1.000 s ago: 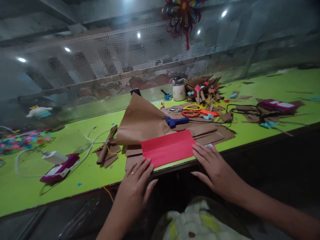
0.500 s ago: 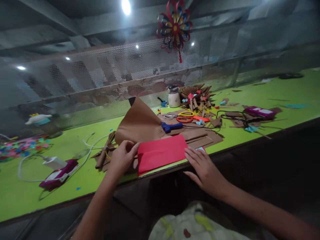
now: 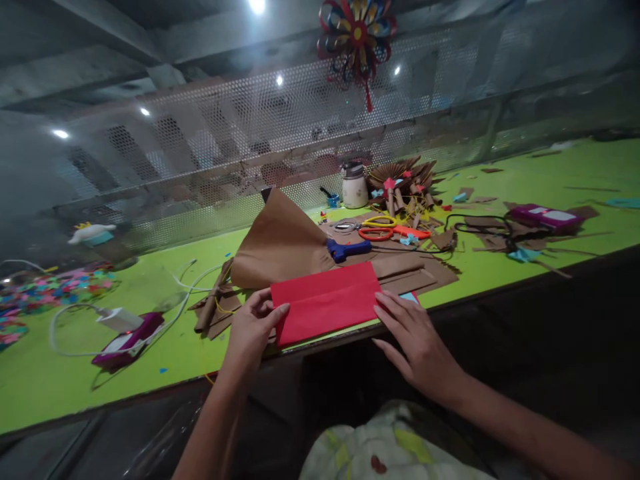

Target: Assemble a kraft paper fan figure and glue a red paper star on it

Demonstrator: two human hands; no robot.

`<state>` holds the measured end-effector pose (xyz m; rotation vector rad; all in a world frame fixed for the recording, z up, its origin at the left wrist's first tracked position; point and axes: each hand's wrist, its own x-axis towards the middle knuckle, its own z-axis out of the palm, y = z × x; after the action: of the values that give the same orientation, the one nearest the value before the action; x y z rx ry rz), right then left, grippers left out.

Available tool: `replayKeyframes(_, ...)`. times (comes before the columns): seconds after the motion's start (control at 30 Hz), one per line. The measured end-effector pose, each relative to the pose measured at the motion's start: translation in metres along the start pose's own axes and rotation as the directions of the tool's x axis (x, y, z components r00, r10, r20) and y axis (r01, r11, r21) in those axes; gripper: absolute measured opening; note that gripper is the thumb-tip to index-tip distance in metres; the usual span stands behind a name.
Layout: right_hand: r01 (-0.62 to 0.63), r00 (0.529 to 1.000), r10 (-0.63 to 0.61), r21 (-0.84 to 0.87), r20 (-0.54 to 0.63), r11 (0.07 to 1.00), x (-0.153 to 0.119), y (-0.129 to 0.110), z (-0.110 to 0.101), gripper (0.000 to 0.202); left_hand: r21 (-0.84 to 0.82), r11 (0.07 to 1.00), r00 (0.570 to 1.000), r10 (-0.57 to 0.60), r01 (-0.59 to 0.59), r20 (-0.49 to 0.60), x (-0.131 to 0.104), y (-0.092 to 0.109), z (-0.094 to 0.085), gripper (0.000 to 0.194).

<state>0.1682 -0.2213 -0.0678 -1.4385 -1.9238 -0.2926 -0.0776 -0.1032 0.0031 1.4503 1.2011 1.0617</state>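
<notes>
The left hand [image 3: 250,330] pinches the red paper [image 3: 327,301] between thumb and fingers. The right hand [image 3: 420,340], fingers slightly spread, touches its other end.

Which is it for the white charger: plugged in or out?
Plugged in, it appears: the white charger sits on the purple power strip, with a red light glowing at its base.

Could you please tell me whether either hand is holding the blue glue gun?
No, the blue glue gun lies beyond the red paper, whose ends the left hand and right hand are touching.
</notes>
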Motion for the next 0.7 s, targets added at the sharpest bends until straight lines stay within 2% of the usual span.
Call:
replayKeyframes(0.1, -0.118, 0.988, 0.133, 0.182, -0.077, 0.976, 0.004, 0.003, -0.009, 0.040, -0.032, 0.999, 1.000, 0.020, -0.020, -0.002, -0.005, -0.002, -0.001, 0.043)
replayKeyframes(0.17, -0.242, 0.952, 0.290, 0.336, -0.098, 0.910, 0.011, 0.010, -0.015, 0.038, -0.035, 0.999, 1.000, 0.015, -0.015, -0.004, -0.007, -0.002, -0.003, 0.038)
replayKeyframes(0.23, -0.355, 0.903, 0.428, 0.487, -0.042, 0.798, 0.021, 0.019, -0.018, 0.038, -0.026, 1.000, 1.000, 0.012, -0.013, -0.016, -0.009, -0.002, -0.003, 0.035)
replayKeyframes(0.33, -0.461, 0.848, 0.519, 0.630, 0.106, 0.625, 0.041, 0.029, -0.019, 0.043, -0.021, 1.000, 1.000, -0.004, 0.004, -0.021, -0.009, -0.002, -0.003, 0.033)
replayKeyframes(0.4, -0.496, 0.839, 0.503, 0.670, 0.207, 0.552, 0.054, 0.029, -0.018, 0.043, -0.030, 0.999, 1.000, -0.024, 0.024, -0.013, -0.008, -0.002, -0.002, 0.034)
replayKeyframes(0.5, -0.521, 0.841, 0.407, 0.737, 0.357, 0.431, 0.067, 0.021, -0.017, 0.035, 0.002, 1.000, 0.999, -0.022, 0.023, -0.029, -0.008, 0.000, -0.003, 0.039)
replayKeyframes(0.6, -0.488, 0.861, 0.340, 0.802, 0.378, 0.344, 0.072, 0.010, -0.013, 0.029, 0.190, 0.982, 0.995, 0.030, -0.012, -0.092, -0.008, 0.008, -0.014, 0.045)
replayKeyframes(0.67, -0.456, 0.882, 0.298, 0.822, 0.365, 0.342, 0.075, 0.005, -0.009, 0.027, 0.451, 0.886, 0.974, 0.183, -0.105, -0.133, -0.007, 0.019, -0.023, 0.045)
replayKeyframes(0.7, -0.445, 0.889, 0.281, 0.824, 0.361, 0.350, 0.077, 0.003, -0.007, 0.026, 0.577, 0.796, 0.929, 0.332, -0.182, -0.164, -0.006, 0.026, -0.026, 0.046)
